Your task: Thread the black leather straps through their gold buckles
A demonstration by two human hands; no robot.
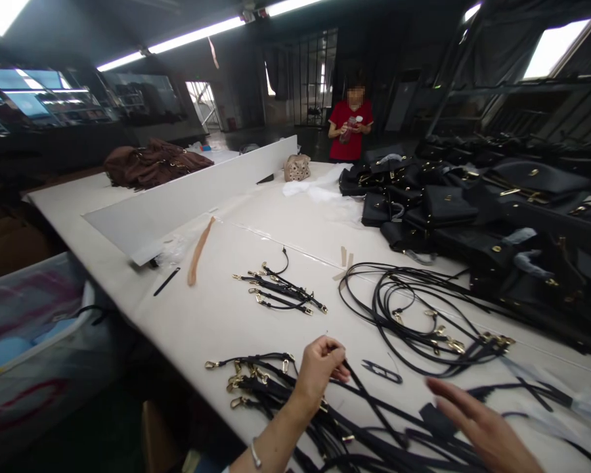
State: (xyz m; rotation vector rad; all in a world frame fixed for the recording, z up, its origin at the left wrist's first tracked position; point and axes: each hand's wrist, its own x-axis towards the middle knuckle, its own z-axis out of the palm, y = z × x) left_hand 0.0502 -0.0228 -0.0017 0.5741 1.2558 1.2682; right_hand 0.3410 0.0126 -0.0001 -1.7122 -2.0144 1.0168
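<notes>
My left hand (322,368) is closed on the end of a narrow black strap (367,394), which slants down to the right over the table. My right hand (480,420) has its fingers stretched out and appears to hold nothing; a small dark flat piece (436,420) lies beside its fingertips. Between the hands, just beyond the strap, lies a pair of black thread snips (381,371). Below my left forearm spreads a pile of black straps with gold clasps (249,381). Farther off are a small group of short clasped straps (280,289) and a large coil of long ones (389,309).
Black handbags (443,210) are heaped along the right side. A low white divider (201,194) crosses the white table (276,230), with brown bags (152,164) behind it. A person in a red shirt (352,128) stands at the far end. At left stands a plastic bin (34,309).
</notes>
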